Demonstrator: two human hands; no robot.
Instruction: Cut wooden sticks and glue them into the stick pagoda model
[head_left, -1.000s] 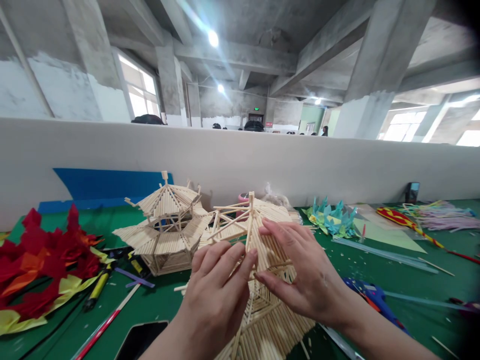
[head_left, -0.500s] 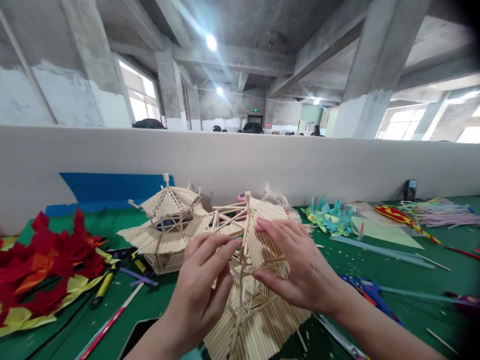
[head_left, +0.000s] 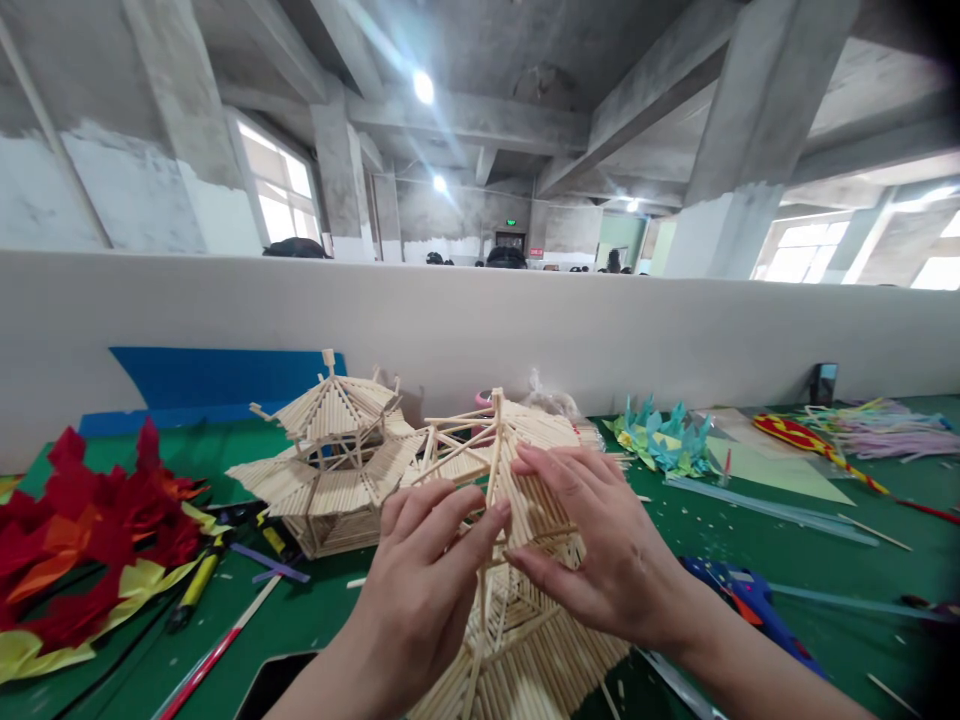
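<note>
A pavilion model point(head_left: 551, 660) built from thin wooden sticks stands right in front of me, its pointed roof partly behind my hands. My right hand point(head_left: 607, 545) grips the roof's right side, fingers on the slatted panel and thumb at its lower edge. On the left, bent fingers of my left hand point(head_left: 431, 560) are closed at the roof ridge, thumb tip against it; any small piece between them is hidden. A second, two-tiered stick pavilion point(head_left: 330, 450) stands behind on the left, joined or close to stick framework in the middle; I cannot tell which.
Red paper leaves point(head_left: 67, 540) and a yellow-and-black tool point(head_left: 199, 590) lie left. A blue glue gun point(head_left: 750, 600), clear sticks point(head_left: 772, 510), blue paper foliage point(head_left: 664, 435) and a red-yellow piece point(head_left: 795, 435) lie right on the green table. A white partition point(head_left: 675, 330) rises behind.
My left hand has moved slightly right, with its thumb now over the ridge. My right hand stays on the roof panel. The view has shifted slightly.
</note>
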